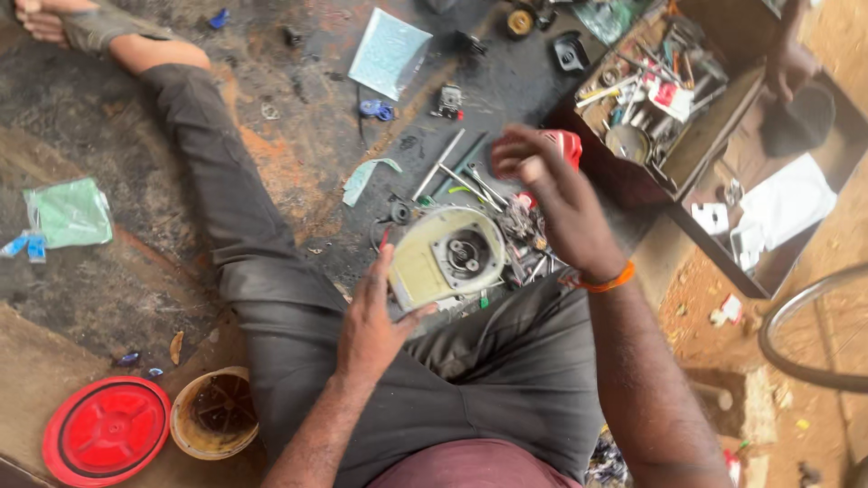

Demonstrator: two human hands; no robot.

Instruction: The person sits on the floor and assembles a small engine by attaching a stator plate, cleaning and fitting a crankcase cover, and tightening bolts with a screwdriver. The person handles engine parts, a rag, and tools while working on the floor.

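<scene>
My left hand [375,316] has its fingers on the near edge of a pale yellowish engine housing [445,253], thumb hooked along its lower side, so it's gripping that casing and steadying it just past my lap. The housing is roundish with a dark square plate and a hole in the middle, tilted up toward me, sitting right between my knees on the oily floor [298,136].

Going from the left: a red round lid [106,430] lies flat by my hip, and touching it is a cream-coloured round cup-like part [213,413] with a dark inside. Further up there's a crumpled green plastic bag [70,212]. My left leg in grey trousers [217,190] stretches away across the floor. Beyond the housing I see a pale blue sheet [389,51], a couple of long metal tools [440,163] and a messy pile of small metal parts [524,235] right beside the casing.

My right hand [551,194] hovers above that pile, fingers loosely curled, bit blurry, so can't tell if anything's pinched in there. Orange band [601,282] on that wrist. Behind it something red [565,145] pokes out, and off to the right is a wooden toolbox [714,126] crammed with tools.
</scene>
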